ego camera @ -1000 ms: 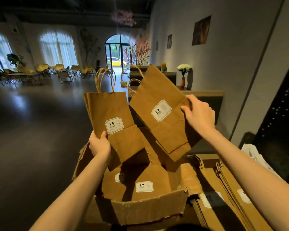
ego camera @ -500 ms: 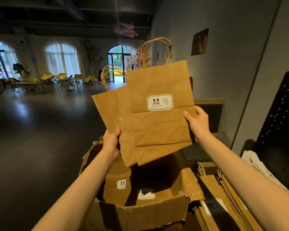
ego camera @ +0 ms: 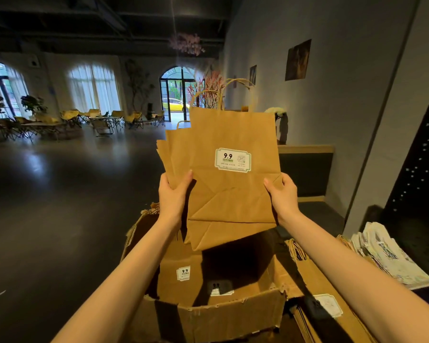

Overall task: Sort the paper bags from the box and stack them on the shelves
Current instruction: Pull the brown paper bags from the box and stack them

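- Gripping a sheaf of flat brown paper bags (ego camera: 223,194) upright above the open cardboard box (ego camera: 208,315), the person is using both hands at once.
- The left hand (ego camera: 172,194) is pinching the sheaf's left edge, thumb lying across the front and fingers hidden behind.
- The right hand (ego camera: 282,196) is clasping the right edge the same way, thumb on the front face.
- The front bag is showing a white label (ego camera: 232,160) reading "9.9", and its twisted paper handles (ego camera: 223,95) are standing up above the top edge.
- More labelled brown bags (ego camera: 181,276) are lying flat inside the box.
- Another pile of brown bags (ego camera: 315,276) is lying just right of the box, with a stack of printed white bags (ego camera: 386,256) sitting further right.
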Demonstrator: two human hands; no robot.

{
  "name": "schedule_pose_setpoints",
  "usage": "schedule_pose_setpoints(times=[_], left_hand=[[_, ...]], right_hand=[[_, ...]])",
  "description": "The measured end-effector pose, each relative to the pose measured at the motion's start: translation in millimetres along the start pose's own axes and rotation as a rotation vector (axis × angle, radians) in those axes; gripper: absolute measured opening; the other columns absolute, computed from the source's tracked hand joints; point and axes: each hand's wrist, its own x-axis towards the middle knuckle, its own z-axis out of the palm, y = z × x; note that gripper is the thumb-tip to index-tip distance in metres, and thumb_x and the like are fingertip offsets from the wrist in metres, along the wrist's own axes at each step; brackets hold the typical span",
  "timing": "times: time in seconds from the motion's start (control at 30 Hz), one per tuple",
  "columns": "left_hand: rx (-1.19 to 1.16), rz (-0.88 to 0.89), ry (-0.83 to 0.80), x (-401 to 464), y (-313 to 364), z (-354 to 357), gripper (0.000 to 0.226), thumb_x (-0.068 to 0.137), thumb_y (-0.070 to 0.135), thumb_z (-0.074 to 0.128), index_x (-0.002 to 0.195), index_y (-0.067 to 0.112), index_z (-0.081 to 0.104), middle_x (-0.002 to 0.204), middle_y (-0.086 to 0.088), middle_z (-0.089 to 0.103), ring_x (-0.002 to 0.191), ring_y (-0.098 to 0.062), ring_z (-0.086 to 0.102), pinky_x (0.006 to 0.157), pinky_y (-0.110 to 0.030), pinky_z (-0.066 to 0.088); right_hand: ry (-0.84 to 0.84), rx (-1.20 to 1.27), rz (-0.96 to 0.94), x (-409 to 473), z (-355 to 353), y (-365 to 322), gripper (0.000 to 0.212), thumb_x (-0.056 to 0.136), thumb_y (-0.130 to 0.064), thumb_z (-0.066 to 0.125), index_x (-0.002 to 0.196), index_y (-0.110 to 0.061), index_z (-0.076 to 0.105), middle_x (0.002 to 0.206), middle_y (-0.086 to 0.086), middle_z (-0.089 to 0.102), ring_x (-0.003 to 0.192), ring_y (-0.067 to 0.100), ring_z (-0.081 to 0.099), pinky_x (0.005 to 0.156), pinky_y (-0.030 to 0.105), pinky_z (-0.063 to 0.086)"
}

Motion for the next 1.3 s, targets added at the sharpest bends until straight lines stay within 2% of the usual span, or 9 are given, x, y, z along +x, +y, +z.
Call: schedule_pose_setpoints(times=[0.23, 0.3, 0.43, 0.6, 0.67, 0.9, 1.07, 1.2, 1.3], left_hand=[[0.023, 0.089, -0.010, 3, 1, 3, 0.052, 0.082, 0.012, 0.070, 0.128, 0.008, 0.045, 0.122, -0.006, 0.057, 0.106, -0.015, 0.055, 0.089, -0.027, 0.046], [0.047, 0.161, 0.003, 5, 7, 5, 0.050, 0.084, 0.012, 0.068, 0.129, 0.007, 0.046, 0.123, -0.007, 0.056, 0.108, -0.016, 0.055, 0.086, -0.021, 0.046], [0.063, 0.277, 0.127, 6, 22, 16, 0.050, 0.088, 0.015, 0.062, 0.134, 0.011, 0.040, 0.130, -0.007, 0.052, 0.117, -0.016, 0.050, 0.097, -0.028, 0.041], [-0.029, 0.210, 0.207, 4, 33, 35, 0.060, 0.094, 0.017, 0.053, 0.146, 0.013, 0.023, 0.146, -0.004, 0.036, 0.130, -0.012, 0.037, 0.102, -0.022, 0.028], [-0.079, 0.186, 0.172, 2, 33, 40, 0.061, 0.096, 0.017, 0.050, 0.148, 0.013, 0.018, 0.149, -0.005, 0.032, 0.135, -0.016, 0.034, 0.106, -0.024, 0.026], [-0.262, 0.073, -0.056, -6, 21, 42, 0.059, 0.094, 0.010, 0.052, 0.144, 0.019, 0.022, 0.140, -0.006, 0.045, 0.127, -0.021, 0.046, 0.109, -0.047, 0.035], [-0.377, -0.123, -0.148, -6, 24, 38, 0.040, 0.086, -0.008, 0.052, 0.108, 0.025, 0.048, 0.111, -0.001, 0.061, 0.106, -0.020, 0.058, 0.095, -0.043, 0.047], [-0.573, -0.293, -0.046, 12, 36, 23, 0.030, 0.087, 0.000, 0.058, 0.116, 0.006, 0.054, 0.096, -0.004, 0.064, 0.091, -0.017, 0.063, 0.071, -0.030, 0.054], [-0.642, -0.270, -0.013, 29, 46, 11, 0.020, 0.092, 0.001, 0.051, 0.102, 0.017, 0.059, 0.092, -0.004, 0.066, 0.080, -0.016, 0.066, 0.066, -0.030, 0.058]], right_hand=[[-0.075, -0.217, -0.076, 3, 4, 3, 0.044, 0.088, -0.034, 0.062, 0.128, -0.018, 0.053, 0.125, 0.004, 0.053, 0.113, 0.016, 0.053, 0.096, 0.037, 0.045], [-0.081, -0.233, -0.032, 3, 3, 4, 0.055, 0.086, -0.039, 0.063, 0.134, -0.017, 0.046, 0.132, 0.006, 0.045, 0.119, 0.020, 0.050, 0.100, 0.040, 0.044], [-0.071, -0.142, 0.306, -9, 9, 4, 0.072, 0.090, -0.043, 0.058, 0.145, -0.009, 0.026, 0.147, 0.014, 0.028, 0.125, 0.027, 0.041, 0.101, 0.039, 0.038], [-0.583, 0.435, 0.763, -30, 28, 0, 0.091, 0.081, -0.054, 0.056, 0.150, -0.011, 0.015, 0.151, 0.019, 0.030, 0.139, 0.035, 0.029, 0.113, 0.051, 0.025], [-0.650, 0.584, 0.748, -34, 41, -2, 0.079, 0.084, -0.054, 0.053, 0.147, -0.014, 0.026, 0.148, 0.016, 0.038, 0.137, 0.034, 0.034, 0.115, 0.052, 0.022], [-0.286, 0.823, 0.551, -34, 60, -7, 0.046, 0.084, -0.018, 0.067, 0.127, -0.014, 0.051, 0.124, 0.013, 0.061, 0.113, 0.030, 0.058, 0.090, 0.047, 0.050], [-0.212, 0.712, 0.393, -24, 47, -9, 0.031, 0.088, -0.005, 0.062, 0.115, -0.018, 0.055, 0.118, 0.010, 0.063, 0.110, 0.028, 0.059, 0.096, 0.050, 0.047], [-0.165, 0.553, 0.261, -10, 24, -16, 0.027, 0.087, -0.001, 0.061, 0.108, -0.017, 0.056, 0.103, 0.002, 0.064, 0.099, 0.021, 0.061, 0.092, 0.045, 0.049], [-0.133, 0.438, 0.206, 0, 6, -18, 0.038, 0.086, 0.000, 0.063, 0.121, -0.012, 0.051, 0.100, 0.000, 0.063, 0.098, 0.021, 0.060, 0.083, 0.039, 0.051]])
